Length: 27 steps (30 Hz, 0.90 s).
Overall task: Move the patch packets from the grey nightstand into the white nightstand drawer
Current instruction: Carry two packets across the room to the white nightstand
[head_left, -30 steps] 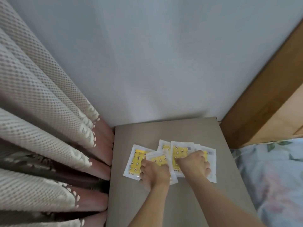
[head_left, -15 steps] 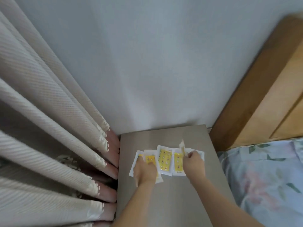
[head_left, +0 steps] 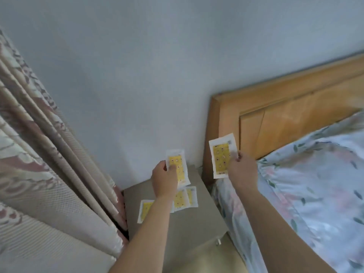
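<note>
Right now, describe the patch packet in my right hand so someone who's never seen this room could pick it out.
Find the wooden headboard against the wall, beside the grey nightstand. In front of its left end, the right hand pinches a white packet with a yellow dotted panel. It is the packet furthest right and highest up, unlike the one in the left hand or those lying on the nightstand.

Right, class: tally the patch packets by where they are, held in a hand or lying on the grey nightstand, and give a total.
Held in the left hand: 1
Held in the right hand: 1
Lying on the grey nightstand: 3
Total: 5
</note>
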Motion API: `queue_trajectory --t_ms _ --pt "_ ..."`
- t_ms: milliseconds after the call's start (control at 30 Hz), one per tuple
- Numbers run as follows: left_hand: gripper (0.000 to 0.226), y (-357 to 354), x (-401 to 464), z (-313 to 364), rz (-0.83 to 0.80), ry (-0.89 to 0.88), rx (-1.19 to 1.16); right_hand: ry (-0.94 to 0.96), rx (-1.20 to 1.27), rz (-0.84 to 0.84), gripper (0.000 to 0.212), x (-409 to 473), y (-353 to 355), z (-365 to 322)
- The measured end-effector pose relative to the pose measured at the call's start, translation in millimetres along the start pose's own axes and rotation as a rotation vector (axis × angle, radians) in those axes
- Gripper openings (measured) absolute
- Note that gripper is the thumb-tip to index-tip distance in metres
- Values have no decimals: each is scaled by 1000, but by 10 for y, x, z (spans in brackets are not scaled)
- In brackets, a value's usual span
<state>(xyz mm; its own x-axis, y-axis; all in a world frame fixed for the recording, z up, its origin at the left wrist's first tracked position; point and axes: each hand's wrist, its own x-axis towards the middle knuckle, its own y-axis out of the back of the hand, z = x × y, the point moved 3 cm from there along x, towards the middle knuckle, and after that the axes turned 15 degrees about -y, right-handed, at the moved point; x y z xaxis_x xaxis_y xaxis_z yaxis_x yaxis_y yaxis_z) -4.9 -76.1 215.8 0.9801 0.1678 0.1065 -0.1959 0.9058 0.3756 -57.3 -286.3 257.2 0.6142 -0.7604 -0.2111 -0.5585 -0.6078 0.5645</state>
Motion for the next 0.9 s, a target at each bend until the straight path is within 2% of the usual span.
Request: queue_trajectory --t_ms 67,200,300,433,567,700,900 --pt "31 -269 -97 235 -88 -45 -22 -41 30 81 31 -55 373 143" --pt "13 -990 -616 853 -303 -138 -139 -134 94 268 29 -110 1369 571" --pt "15 -1500 -1284 1453 -490 -229 -249 -219 157 425 30 -261 2235 969" --pt "14 -2087 -2449 2211 -712 -406 -287 -356 258 620 23 -685 3494 1746" --pt "14 -2540 -4036 2744 -907 -460 -380 -463 356 811 20 -1442 4751 2726" --pt "11 -2808 -6004 3070 -1162 -470 -477 -560 434 1025 20 -2529 5995 3804" --pt "10 -2630 -8904 3364 -1554 -557 -535 -716 539 1343 21 -4442 7370 5158"
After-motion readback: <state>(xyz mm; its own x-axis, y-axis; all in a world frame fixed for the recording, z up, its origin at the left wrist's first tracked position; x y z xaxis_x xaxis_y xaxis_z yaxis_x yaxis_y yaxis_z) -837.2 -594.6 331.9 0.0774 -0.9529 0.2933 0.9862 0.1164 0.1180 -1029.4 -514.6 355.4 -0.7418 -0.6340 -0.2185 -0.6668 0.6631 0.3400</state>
